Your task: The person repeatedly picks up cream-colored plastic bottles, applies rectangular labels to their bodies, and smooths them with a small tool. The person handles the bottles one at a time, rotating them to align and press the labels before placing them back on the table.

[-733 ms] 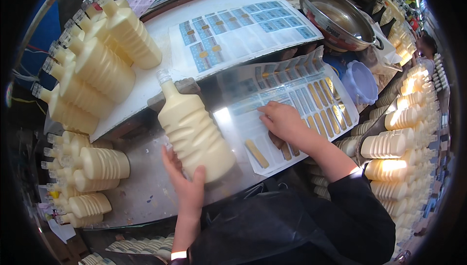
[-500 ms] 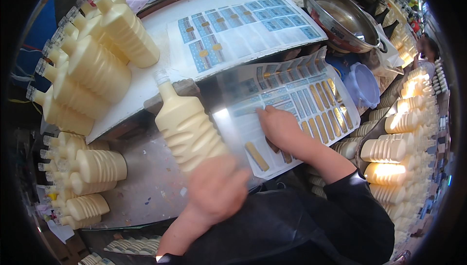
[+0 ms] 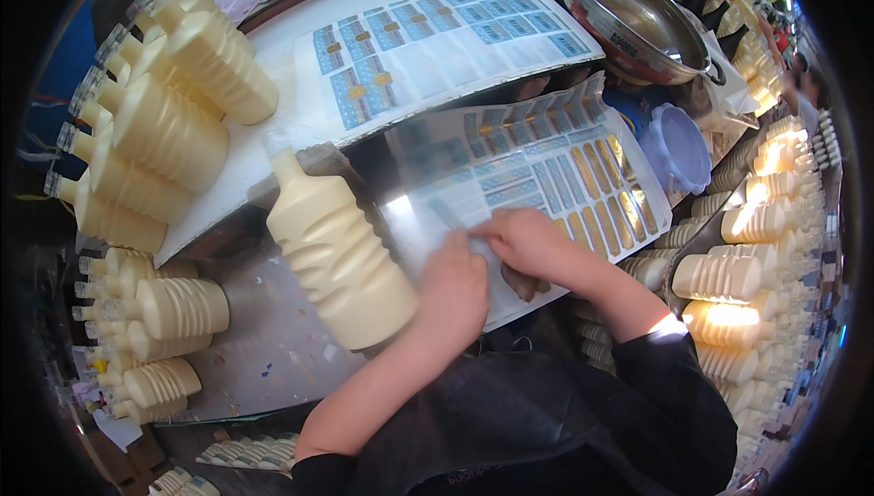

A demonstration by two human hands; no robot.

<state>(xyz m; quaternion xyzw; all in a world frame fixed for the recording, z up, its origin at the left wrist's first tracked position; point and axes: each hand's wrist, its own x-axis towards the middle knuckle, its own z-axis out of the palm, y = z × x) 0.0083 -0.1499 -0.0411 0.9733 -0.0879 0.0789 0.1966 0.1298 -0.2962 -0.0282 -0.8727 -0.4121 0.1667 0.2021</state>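
A cream ribbed plastic bottle (image 3: pixel 341 255) with a clear neck lies tilted on the grey worktop, its neck against the raised white board. To its right, my left hand (image 3: pixel 457 282) is closed and blurred, its fingertips meeting those of my right hand. My right hand (image 3: pixel 523 241) is closed in a pinch above the sheet of labels (image 3: pixel 519 182). A faint bluish strip shows by the fingertips, too smeared to tell whether they hold it. Blue and gold labels cover much of the sheet; its near left part is bare white.
Cream bottles (image 3: pixel 173 132) stand grouped on the white board's left end, and more (image 3: pixel 182 305) on the worktop below. Another label sheet (image 3: pixel 428 50) lies on the board. A large metal pan (image 3: pixel 637 13) and a lilac basin (image 3: pixel 675 150) are at right, beside rows of bottles (image 3: pixel 719 277).
My left hand has moved from the bottle's base up and right to my right hand. My right hand has shifted slightly nearer me. The view has shifted a little.
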